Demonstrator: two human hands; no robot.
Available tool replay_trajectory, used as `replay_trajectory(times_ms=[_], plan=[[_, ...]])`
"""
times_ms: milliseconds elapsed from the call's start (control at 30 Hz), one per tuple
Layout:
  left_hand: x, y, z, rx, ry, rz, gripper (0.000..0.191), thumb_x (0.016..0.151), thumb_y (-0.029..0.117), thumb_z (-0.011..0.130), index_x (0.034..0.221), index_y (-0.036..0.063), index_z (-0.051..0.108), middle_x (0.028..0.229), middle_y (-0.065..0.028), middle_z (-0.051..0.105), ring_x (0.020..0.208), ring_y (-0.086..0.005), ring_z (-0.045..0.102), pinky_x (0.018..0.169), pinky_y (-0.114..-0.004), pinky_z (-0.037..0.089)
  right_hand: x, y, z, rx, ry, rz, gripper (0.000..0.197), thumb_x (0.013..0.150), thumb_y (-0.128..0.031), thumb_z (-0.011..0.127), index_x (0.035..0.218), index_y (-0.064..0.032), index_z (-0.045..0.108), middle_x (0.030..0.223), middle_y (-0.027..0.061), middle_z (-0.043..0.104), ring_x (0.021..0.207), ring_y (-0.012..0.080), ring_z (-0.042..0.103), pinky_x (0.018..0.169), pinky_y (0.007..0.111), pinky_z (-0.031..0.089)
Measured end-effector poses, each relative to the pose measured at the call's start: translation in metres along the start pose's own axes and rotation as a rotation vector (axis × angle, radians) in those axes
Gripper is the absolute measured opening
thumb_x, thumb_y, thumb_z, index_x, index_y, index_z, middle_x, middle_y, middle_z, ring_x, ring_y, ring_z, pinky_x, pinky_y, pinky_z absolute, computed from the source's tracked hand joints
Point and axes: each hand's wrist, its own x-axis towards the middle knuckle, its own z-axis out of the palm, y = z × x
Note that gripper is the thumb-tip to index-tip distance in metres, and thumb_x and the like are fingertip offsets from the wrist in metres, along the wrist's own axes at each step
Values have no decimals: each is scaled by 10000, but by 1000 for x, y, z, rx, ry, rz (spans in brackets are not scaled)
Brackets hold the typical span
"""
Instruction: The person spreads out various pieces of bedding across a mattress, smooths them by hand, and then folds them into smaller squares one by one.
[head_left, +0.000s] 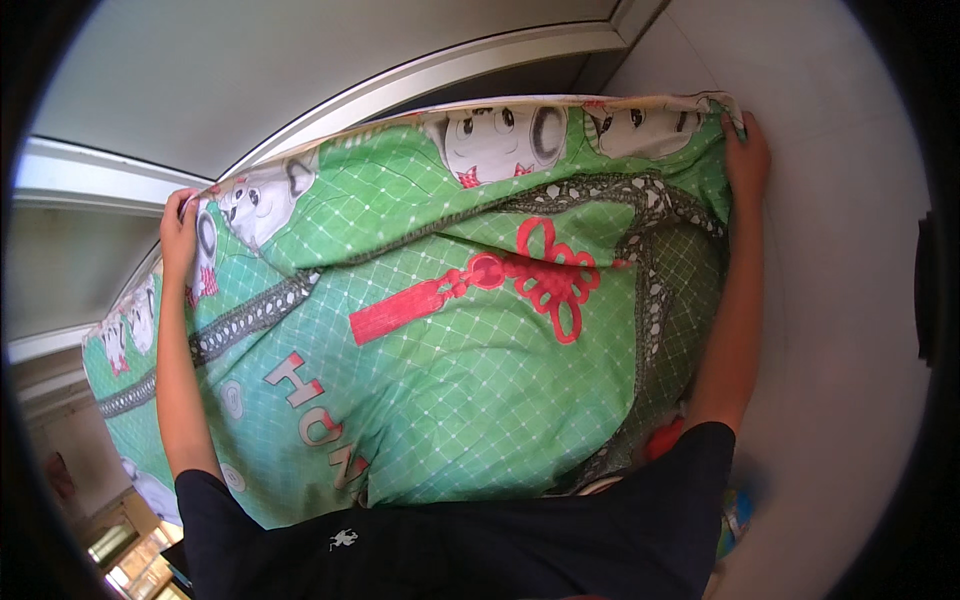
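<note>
A large green printed cloth (525, 390) is stretched between my hands and drapes down in front of my dark T-shirt. White cartoon animal faces run along its upper edge, with grey lace-like bands and a red knot with a tassel below. At the upper left, my left hand (180, 225) pinches the upper edge; more of the cloth hangs to the left of that arm. My right hand (745, 157) grips the upper right corner, where the fabric bunches. The cloth hides what lies behind it.
Beyond the cloth stand large panels in pale metal frames (112, 174). A pale wall (832, 300) rises close to my right arm, with a dark object (925, 289) at its far right. Partly hidden colourful items (735, 517) are at lower right, and a bright area with several objects is at lower left.
</note>
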Motion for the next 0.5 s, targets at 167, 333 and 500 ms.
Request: replay_trajectory(times_ms=[167,333,500], plan=[[-3,0,33,56,115,-42,160,927,100,574,1046,6,624,967,-94,646,902,-185,606,839,-287,460,26,-32,38,-433,-159,-149,259,966,-235,444,1116,-56,558,1047,220,653,940,406,627,794,488,480],[-16,-5,54,210,254,-85,182,892,130,623,1033,24,668,962,-125,661,885,-252,635,819,-322,480,27,-2,127,-475,-283,-354,150,951,-131,409,1034,-35,489,941,212,665,842,422,650,698,525,507],[-26,-16,77,310,183,-182,183,854,160,682,987,37,698,894,-137,704,822,-234,670,764,-310,499,5,38,181,-602,-385,-365,154,964,-138,406,1017,-14,479,950,213,677,833,394,674,692,516,528]])
